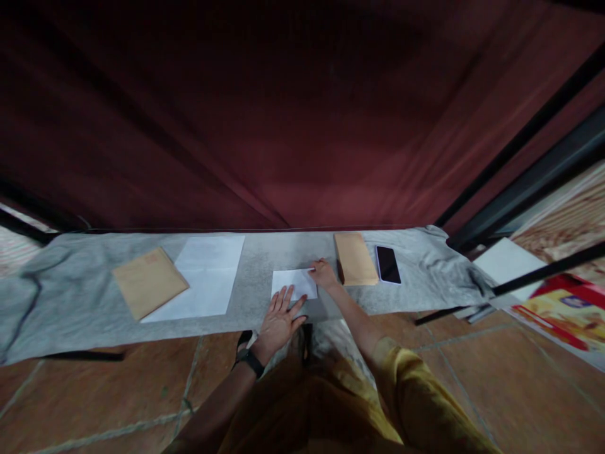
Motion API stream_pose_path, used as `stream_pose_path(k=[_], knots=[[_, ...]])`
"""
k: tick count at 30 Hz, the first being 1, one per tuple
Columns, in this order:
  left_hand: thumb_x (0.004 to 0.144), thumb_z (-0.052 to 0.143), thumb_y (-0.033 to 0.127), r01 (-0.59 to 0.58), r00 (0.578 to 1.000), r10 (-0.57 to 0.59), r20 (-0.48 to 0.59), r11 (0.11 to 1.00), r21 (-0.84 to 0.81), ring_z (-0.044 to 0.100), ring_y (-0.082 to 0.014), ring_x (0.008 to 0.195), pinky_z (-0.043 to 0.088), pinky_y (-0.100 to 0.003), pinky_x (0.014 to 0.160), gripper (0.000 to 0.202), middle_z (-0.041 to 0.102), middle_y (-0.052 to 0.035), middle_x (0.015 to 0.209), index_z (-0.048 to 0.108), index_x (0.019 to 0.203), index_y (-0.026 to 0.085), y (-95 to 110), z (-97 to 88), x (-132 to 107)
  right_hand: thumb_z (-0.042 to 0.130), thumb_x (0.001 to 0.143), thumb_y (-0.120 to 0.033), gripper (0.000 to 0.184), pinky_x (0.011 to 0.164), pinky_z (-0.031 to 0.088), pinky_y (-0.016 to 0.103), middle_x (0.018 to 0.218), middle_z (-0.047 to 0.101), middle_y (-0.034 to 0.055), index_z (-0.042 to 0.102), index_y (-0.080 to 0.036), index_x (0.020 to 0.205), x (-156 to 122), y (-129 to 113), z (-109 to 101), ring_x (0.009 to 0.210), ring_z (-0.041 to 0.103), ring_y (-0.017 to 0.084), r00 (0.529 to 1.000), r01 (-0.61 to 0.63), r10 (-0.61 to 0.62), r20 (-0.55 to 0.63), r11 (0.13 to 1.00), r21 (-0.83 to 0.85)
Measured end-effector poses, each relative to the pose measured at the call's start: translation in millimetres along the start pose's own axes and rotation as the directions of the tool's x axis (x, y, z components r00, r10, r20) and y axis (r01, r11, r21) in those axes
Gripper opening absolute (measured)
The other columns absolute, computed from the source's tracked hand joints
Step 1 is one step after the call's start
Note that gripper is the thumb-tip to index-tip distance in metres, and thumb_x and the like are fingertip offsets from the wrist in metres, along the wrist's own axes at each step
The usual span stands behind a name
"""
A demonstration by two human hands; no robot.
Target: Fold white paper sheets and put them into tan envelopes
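A small folded sheet of white paper (293, 277) lies on the grey cloth in front of me. My left hand (278, 320) rests flat over its lower left part with the fingers spread, holding nothing. At the paper's upper right corner is my right hand (323, 273), its fingers curled together on the edge. Just right of that hand sits a stack of brown envelopes (355, 258). Larger white sheets (208, 277) lie further left, partly covered by a pile of brown envelopes (150, 282) set at an angle.
A phone (388, 265) with a dark screen lies right of the envelope stack. The narrow bench (255, 252) is draped in grey cloth, with a dark red curtain (302, 157) behind it. Black metal bars and a red-and-yellow box (567, 315) stand at the right.
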State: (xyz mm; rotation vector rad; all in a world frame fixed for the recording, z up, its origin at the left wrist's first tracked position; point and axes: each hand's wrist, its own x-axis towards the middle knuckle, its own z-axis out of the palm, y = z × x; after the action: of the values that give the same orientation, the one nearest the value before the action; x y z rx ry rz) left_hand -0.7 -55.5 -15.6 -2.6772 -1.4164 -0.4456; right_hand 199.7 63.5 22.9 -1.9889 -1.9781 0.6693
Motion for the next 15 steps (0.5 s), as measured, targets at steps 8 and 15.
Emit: stream_pose_path(k=[8, 15], knots=[[0.096, 0.057, 0.049, 0.013, 1.0, -0.013, -0.018, 1.0, 0.006, 0.035, -0.0326, 0.15, 0.031, -0.053, 0.121, 0.058, 0.037, -0.0125, 0.163, 0.047, 0.151, 0.033, 1.6, 0.7, -0.7, 0.063, 0.082, -0.019, 0.007, 0.072, 0.054, 0.022, 0.077, 0.072, 0.0001, 0.07, -0.019, 0.08, -3.8, 8.1, 0.8, 0.078, 0.069, 0.017, 0.995, -0.093, 0.101, -0.002, 0.929, 0.359], [0.101, 0.046, 0.046, 0.062, 0.998, -0.063, -0.015, 0.997, -0.051, 0.033, -0.03, 0.151, 0.033, -0.051, 0.122, 0.063, 0.038, -0.0187, 0.162, 0.039, 0.155, 0.016, -2.3, 7.5, -4.7, 0.069, 0.074, -0.034, 0.018, 0.047, 0.051, 0.02, 0.055, 0.054, -0.0081, 0.056, -0.021, 0.069, -17.1, 10.1, -0.3, 0.051, 0.056, 0.011, 0.984, -0.104, 0.177, -0.022, 0.67, 0.735]])
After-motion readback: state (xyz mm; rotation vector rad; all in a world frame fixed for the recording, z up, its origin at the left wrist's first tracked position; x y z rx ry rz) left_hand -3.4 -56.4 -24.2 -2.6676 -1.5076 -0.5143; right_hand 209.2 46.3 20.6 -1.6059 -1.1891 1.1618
